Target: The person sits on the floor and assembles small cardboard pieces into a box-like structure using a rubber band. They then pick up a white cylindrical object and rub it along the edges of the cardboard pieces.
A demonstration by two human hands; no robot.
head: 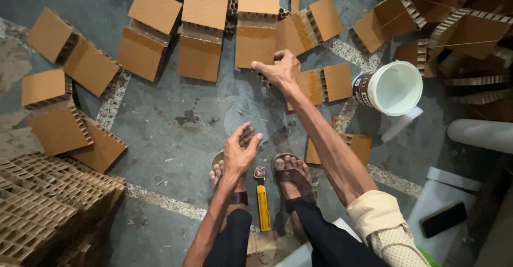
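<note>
Many cardboard pieces [199, 42] ring right hand [280, 68] (gripping one), left hand [239, 152] open

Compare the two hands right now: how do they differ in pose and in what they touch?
The right hand is stretched far forward, fingers curled on the edge of a cardboard piece; the left hand hangs close in above the feet, fingers loosely open, holding nothing. The right arm has a rolled-up sleeve; the left shows none. Both are bare.
</note>
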